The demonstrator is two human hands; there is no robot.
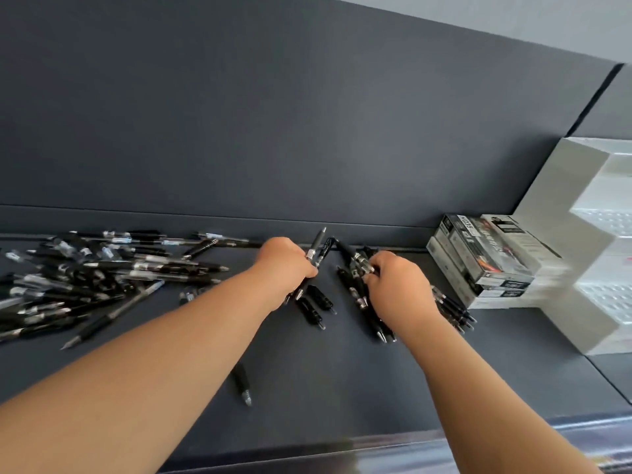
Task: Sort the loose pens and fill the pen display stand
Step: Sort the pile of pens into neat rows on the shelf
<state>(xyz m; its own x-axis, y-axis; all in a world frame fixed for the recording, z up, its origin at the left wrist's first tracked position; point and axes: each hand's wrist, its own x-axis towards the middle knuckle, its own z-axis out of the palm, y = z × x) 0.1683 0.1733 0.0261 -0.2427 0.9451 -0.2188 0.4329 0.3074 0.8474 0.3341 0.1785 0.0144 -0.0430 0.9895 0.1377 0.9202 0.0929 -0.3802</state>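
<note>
Stray pen (242,383), lower-centre tabletop (342,388): light, stiff, slick, likely rolls | mid-frame: your left hand (285,265) grips pens (316,248); right hand (396,282) clutches bundle (359,268); pinch rubber sleeves, probably grippiest | loose pile (102,268), left | display stand (598,234), right edge.

A dark grey back panel (273,114) is seen rising behind a matt dark grey tabletop (342,388), from which it is divided by a low ledge (205,224). The panel is broken by a black seam (595,97) at the right. A paler grey wall (513,18) is shown above it, and soft light is spread across both
</note>
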